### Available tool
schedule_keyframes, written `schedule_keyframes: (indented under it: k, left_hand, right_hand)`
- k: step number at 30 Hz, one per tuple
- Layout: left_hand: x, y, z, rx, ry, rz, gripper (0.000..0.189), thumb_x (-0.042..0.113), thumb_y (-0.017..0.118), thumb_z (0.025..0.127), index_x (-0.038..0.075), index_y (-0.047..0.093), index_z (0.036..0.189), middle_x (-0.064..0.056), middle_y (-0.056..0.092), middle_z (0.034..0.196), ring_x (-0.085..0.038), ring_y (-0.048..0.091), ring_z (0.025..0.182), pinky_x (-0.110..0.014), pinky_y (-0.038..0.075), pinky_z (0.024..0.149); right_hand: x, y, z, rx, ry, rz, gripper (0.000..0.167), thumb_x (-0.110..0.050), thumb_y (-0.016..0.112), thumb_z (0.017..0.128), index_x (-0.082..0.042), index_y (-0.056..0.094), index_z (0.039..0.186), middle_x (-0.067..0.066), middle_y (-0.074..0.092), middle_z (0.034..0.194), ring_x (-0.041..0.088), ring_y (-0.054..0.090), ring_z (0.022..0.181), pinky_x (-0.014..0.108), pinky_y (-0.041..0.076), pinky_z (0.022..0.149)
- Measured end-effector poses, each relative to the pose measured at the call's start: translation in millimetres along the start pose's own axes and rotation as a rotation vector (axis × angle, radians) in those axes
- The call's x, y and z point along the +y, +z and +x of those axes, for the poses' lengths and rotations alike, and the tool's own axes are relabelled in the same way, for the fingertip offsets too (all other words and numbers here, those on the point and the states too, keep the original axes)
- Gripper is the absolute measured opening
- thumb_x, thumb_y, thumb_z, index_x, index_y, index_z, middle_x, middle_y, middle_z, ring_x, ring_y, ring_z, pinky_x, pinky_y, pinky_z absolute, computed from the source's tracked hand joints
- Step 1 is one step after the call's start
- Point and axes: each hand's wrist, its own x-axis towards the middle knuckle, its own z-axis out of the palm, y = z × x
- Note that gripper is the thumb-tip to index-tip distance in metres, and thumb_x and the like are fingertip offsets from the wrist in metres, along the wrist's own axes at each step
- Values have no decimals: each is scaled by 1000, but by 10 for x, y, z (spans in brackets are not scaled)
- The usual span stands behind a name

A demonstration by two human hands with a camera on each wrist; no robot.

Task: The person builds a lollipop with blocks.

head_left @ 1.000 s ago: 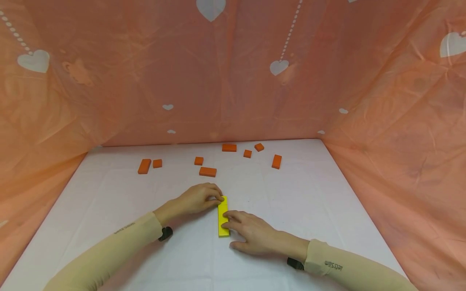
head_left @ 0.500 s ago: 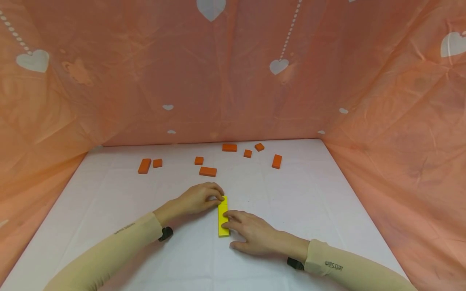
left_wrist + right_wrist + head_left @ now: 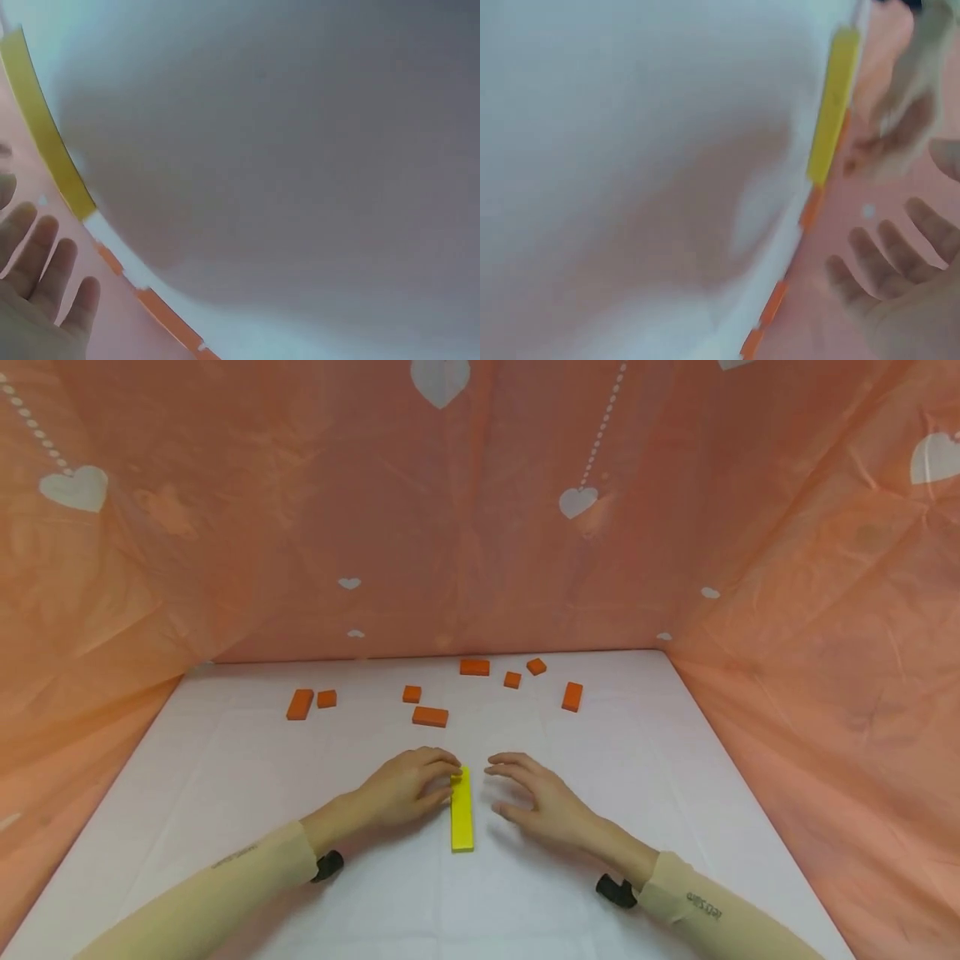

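A yellow strip of blocks (image 3: 462, 827) lies lengthwise on the white table, pointing away from the person. The left hand (image 3: 397, 792) is at its left side, and its fingertips overlap the strip's far end in the head view. In the left wrist view its fingers (image 3: 52, 281) are relaxed and spread, apart from the yellow strip (image 3: 49, 135). The right hand (image 3: 547, 802) hovers to the right of the strip with loosely bent fingers, holding nothing. In the right wrist view, too, a gap separates its fingers (image 3: 889, 262) from the yellow strip (image 3: 832, 105).
Several orange blocks lie scattered toward the back of the table, among them a long one (image 3: 431, 717) beyond the hands, one at left (image 3: 300, 704) and one at right (image 3: 572, 697). A pink cloth with white hearts (image 3: 420, 527) encloses the back and sides.
The right hand has come off the yellow strip and moved right and farther from the person. The left hand's fingers have loosened at the far end. The strip stays in about the same place.
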Motion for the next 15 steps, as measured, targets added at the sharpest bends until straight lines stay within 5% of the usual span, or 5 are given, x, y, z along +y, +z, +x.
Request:
schedule_keyframes:
  k: [7,15]
  left_hand:
    - [167,53,-137,-68,22,82,40,33,69,101,14,67,135,-3,61,142,-24,56,134,-46,45,114]
    - [252,112,-204,-119,14,115,46,36,67,101,12,64,141,-4,56,149,-25,50,140,-47,40,118]
  right_hand:
    - [307,-204,269,231,44,69,43,-10,75,96,-2,64,136,11,61,142,32,60,128,54,53,104]
    - [783,-448,505,328,205,50,43,-9,70,98,-1,61,139,17,58,144,38,59,126,57,49,105]
